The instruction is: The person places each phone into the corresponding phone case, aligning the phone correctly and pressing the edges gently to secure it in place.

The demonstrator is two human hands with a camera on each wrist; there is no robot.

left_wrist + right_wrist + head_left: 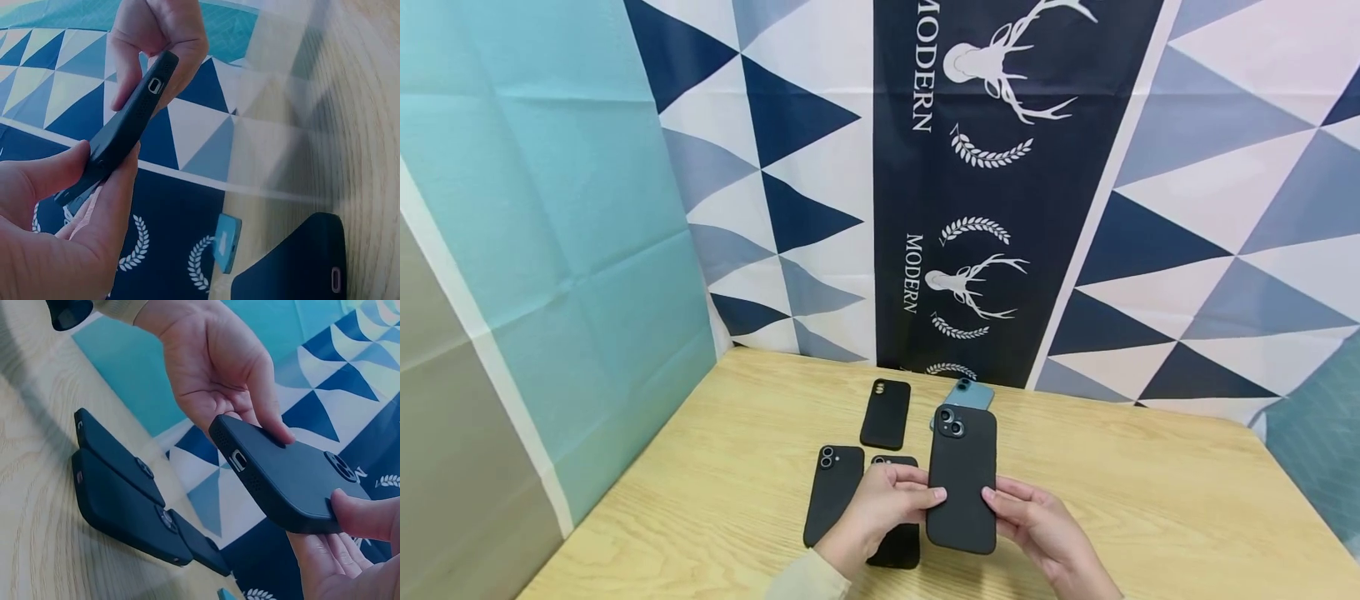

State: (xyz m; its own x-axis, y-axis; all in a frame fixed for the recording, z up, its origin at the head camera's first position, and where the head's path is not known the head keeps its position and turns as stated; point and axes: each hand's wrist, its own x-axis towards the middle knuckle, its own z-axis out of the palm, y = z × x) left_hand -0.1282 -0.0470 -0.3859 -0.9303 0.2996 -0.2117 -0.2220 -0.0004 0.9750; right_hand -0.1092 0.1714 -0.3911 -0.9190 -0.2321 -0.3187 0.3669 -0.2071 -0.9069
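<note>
A phone in a matte black case (962,483) is held up above the table, its two-lens camera side toward the head view. My left hand (883,504) grips its left edge, with the thumb on the back and the fingers behind. On the opposite edge my right hand (1037,525) holds it the same way. In the right wrist view the phone's charging port (239,460) shows through the case's bottom opening. Partly under my left hand lies another black-cased phone (897,546); a similar black-cased phone (835,492) lies to its left.
Farther back on the wooden table (700,467) lies a black phone case (886,414); whether it contains a phone is unclear. A light blue phone (976,394) is partly hidden behind the held one. Patterned cloth (820,183) hangs along the table's back edge.
</note>
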